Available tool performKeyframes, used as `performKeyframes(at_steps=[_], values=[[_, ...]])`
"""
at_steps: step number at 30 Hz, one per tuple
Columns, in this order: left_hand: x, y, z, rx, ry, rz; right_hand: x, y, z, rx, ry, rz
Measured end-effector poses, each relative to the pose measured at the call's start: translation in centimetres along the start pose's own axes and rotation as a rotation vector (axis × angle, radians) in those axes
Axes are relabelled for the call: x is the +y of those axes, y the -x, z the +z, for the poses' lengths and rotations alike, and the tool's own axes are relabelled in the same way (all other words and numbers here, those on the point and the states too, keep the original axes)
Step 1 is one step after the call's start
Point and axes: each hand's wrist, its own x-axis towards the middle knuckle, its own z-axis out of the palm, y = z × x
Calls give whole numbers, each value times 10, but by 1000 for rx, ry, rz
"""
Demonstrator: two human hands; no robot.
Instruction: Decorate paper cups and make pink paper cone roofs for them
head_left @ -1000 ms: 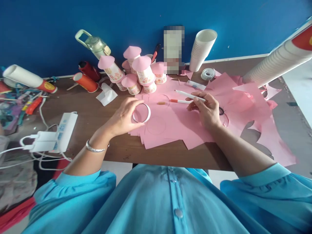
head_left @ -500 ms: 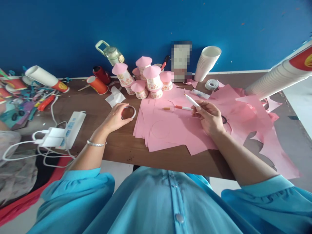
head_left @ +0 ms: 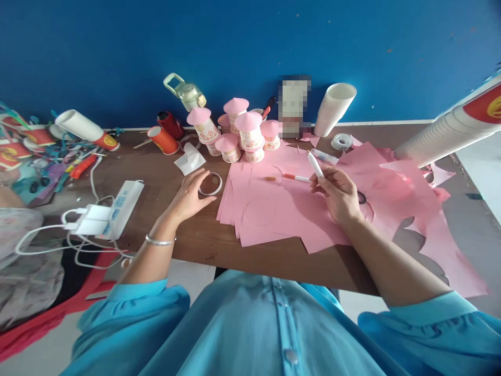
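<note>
My left hand (head_left: 188, 194) is open beside a ring-shaped roll of tape (head_left: 210, 184) lying on the brown table, thumb and fingers spread around its near side. My right hand (head_left: 340, 192) grips a white marker (head_left: 315, 165), its tip pointing up and away from me. Beneath that hand are overlapping pink paper sheets (head_left: 274, 235), one bearing a faint drawn circle. A red-and-white marker (head_left: 295, 177) and a small brown cap (head_left: 270, 178) lie on the paper, left of my right hand.
Paper-cup towers with pink cone roofs (head_left: 248, 122) stand near the blue wall. Stacked white cups (head_left: 334, 109) stand behind the paper; another cup stack (head_left: 438, 138) leans at right. A power strip (head_left: 126, 209) with cables lies left. A tape roll (head_left: 342, 141) sits behind the sheets.
My left thumb has spread away from the tape roll, which stays in place. My right hand has tilted the marker more upright. The whole view has shifted slightly.
</note>
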Motion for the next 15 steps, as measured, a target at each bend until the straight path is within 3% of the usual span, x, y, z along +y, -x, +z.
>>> performKeyframes(at_steps=[7,10,15], values=[[-12,-3,5,41,-7,-29,0,-1,1,2,57,-32],[-14,-5,2,122,-45,-26,2,-5,1,38,106,-90],[4,-4,1,225,-74,20,7,-10,-3,135,259,-131]])
